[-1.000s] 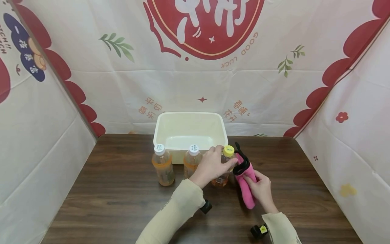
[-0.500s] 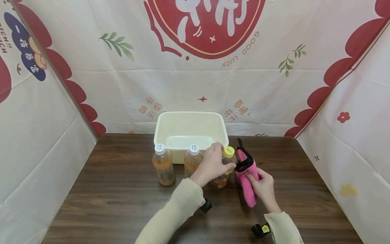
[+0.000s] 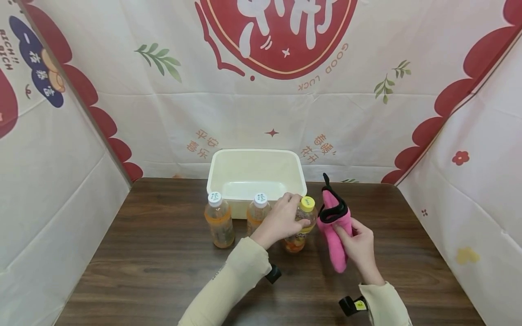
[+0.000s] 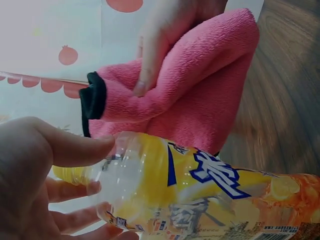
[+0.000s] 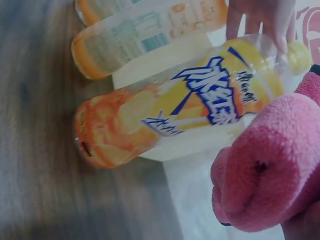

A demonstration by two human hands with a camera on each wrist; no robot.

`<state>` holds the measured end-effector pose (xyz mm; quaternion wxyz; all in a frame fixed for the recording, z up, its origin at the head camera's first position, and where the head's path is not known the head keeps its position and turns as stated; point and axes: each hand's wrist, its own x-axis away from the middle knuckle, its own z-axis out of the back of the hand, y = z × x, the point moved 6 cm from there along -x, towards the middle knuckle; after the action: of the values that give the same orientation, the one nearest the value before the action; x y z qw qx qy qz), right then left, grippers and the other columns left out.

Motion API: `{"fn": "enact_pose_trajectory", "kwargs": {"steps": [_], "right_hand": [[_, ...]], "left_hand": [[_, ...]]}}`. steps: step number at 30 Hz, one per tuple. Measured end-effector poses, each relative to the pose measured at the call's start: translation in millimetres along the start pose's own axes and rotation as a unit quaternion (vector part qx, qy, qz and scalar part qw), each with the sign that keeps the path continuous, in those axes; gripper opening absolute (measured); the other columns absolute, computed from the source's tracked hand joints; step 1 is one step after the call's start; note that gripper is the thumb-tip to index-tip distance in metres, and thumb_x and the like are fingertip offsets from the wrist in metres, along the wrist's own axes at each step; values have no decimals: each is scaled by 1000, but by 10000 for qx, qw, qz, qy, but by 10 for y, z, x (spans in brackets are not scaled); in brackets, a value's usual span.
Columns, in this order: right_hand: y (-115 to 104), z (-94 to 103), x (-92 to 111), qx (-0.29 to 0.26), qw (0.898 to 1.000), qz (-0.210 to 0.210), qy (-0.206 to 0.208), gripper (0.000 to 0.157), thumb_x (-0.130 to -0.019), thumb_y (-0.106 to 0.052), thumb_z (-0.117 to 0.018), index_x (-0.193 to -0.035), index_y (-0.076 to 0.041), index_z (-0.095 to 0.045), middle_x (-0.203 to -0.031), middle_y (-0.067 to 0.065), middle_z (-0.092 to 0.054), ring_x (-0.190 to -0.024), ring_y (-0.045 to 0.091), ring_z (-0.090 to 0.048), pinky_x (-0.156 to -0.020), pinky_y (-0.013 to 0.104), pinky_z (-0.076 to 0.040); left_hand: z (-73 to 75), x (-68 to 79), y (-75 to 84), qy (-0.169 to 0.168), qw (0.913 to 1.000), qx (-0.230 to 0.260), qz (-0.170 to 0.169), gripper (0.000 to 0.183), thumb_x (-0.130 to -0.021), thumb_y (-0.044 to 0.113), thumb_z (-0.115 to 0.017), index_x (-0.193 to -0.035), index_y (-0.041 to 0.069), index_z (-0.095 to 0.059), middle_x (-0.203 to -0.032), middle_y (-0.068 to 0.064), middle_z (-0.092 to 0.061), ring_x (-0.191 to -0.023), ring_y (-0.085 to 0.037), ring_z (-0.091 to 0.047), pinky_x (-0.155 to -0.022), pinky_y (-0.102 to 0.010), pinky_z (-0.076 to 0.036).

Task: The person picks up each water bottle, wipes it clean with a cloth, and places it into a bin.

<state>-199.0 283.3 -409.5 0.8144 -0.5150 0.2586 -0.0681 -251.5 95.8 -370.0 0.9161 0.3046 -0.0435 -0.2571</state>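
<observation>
A clear plastic bottle with a yellow cap (image 3: 307, 203) and a yellow-and-orange label (image 5: 200, 100) stands on the table. My left hand (image 3: 283, 221) holds it around the shoulder, thumb on the near side and fingers behind, as the left wrist view shows. Just right of the bottle, my right hand (image 3: 359, 244) grips a folded pink cloth (image 4: 200, 75) with black edging and a black loop. The thumb presses on the cloth's front. Its folded end (image 5: 270, 165) fills part of the right wrist view.
Two white-capped bottles, one at the left (image 3: 220, 222) and one in the middle (image 3: 255, 213), stand in line with the yellow-capped one. Behind them sits a cream bin (image 3: 257, 152). Printed cloth walls (image 3: 244, 113) enclose the wooden table (image 3: 163, 271).
My right hand has shifted the pink cloth a little right and away from the bottle. The bottle has turned slightly, bringing more yellow label into view. My left thumb has moved slightly left.
</observation>
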Motion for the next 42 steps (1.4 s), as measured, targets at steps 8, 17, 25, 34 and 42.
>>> {"fn": "enact_pose_trajectory", "kwargs": {"steps": [8, 17, 25, 34, 42], "right_hand": [[-360, -24, 4, -174, 9997, 96, -156, 8, -75, 3, -68, -80, 7, -63, -57, -15, -54, -51, -1, -44, -45, 15, -37], [-624, -175, 8, -393, 9977, 320, -453, 9, -75, 8, -66, -84, 9, -63, -61, -11, -54, -53, 0, -43, -46, 16, -37], [-443, -255, 18, -494, 9947, 71, -895, 12, -79, 4, -65, -89, 9, -62, -64, -13, -55, -56, 1, -48, -48, 17, -42], [-132, -316, 126, -343, 9958, 206, -828, 10, -75, 10, -65, -84, 11, -61, -65, -13, -57, -56, -1, -49, -47, 15, -42], [481, -560, 279, 622, 9870, 88, -1477, 10, -74, -2, -71, -82, -1, -65, -68, 7, -63, -55, 1, -47, -49, 20, -42]], "left_hand": [[-11, -9, -4, -133, 9998, 147, -1, 55, -83, 23, -65, -131, 8, -41, -123, -6, -48, -108, -17, -51, -89, -32, -46], [-12, -27, 0, -168, 9997, 137, -73, 53, -83, 22, -65, -129, 9, -42, -119, -6, -50, -105, -15, -51, -88, -30, -46], [-25, -30, -4, -288, 9991, 179, -253, 49, -83, 19, -64, -124, 7, -41, -113, -5, -48, -99, -13, -50, -86, -27, -46], [-38, -31, -23, -253, 9986, 300, -344, 48, -84, 20, -64, -124, 6, -41, -114, -7, -47, -101, -15, -49, -88, -27, -44], [-47, -32, -42, -203, 9984, 332, -405, 47, -84, 22, -64, -122, 6, -40, -111, -6, -47, -98, -15, -49, -86, -27, -44]]}}
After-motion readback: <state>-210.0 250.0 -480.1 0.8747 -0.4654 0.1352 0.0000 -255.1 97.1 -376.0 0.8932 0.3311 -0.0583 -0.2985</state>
